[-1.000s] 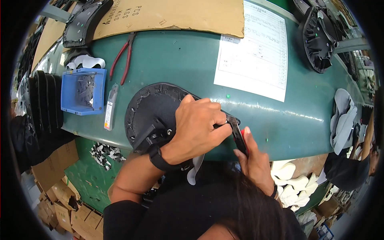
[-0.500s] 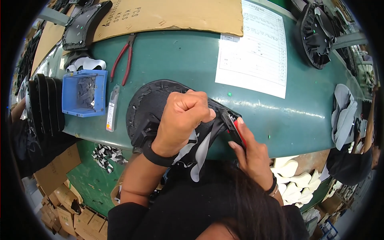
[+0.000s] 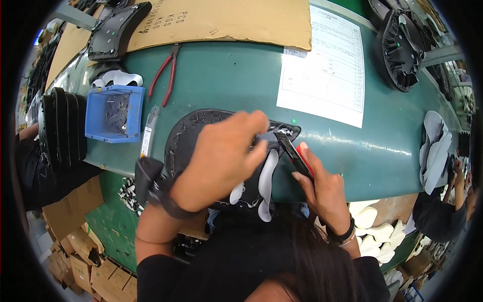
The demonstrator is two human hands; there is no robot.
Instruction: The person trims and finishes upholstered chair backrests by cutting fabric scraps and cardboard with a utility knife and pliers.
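A black upholstered pad [image 3: 191, 127], its edge lined with staples, lies at the table's front edge, underside up. Pale grey fabric flaps [image 3: 267, 176] hang from it toward me. My left hand [image 3: 224, 151] is over the middle of the pad, blurred by motion, thumb and forefinger apart; whether anything is between the other fingers is hidden. My right hand [image 3: 319, 189] is closed round a black-and-red hand tool [image 3: 296, 154]. The tool's tip meets the pad's narrow right end, beside a crumpled pale edge. The tool's exact kind is not plain.
A blue bin [image 3: 114, 113] of small metal bits stands left, beside a cutter knife [image 3: 149, 132] and red-handled pliers [image 3: 166, 75]. Cardboard [image 3: 226, 22] and a printed sheet [image 3: 322, 75] lie behind. Black pads [image 3: 63, 126] stand far left; grey fabric pieces [image 3: 433, 151] lie far right.
My left hand has gone from a fist to a looser, blurred shape, its wrist shifting left and down. The pad's right end now shows more. My right hand keeps the tool there.
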